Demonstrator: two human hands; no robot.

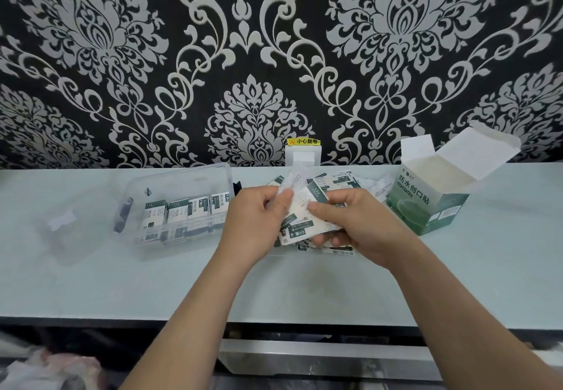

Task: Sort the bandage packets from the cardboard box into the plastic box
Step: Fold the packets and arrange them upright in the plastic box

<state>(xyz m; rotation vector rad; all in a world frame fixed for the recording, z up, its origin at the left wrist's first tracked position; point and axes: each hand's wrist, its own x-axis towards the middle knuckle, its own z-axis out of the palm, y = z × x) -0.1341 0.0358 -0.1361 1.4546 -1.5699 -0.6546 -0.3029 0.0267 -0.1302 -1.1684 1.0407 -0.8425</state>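
Both hands' fingers pinch a bandage-packet stack; best to square edges w/ thumbs before dropping it into plastic box left of fingers.

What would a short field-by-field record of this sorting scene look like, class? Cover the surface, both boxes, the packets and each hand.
surface: pale countertop against a patterned wall
plastic box: clear plastic box, open, left of the hands, a row of packets standing inside
cardboard box: green cardboard box, flaps open, right of the hands
loose packets: pile of bandage packets between the boxes
left hand: left hand pinching packets
right hand: right hand gripping the same bunch
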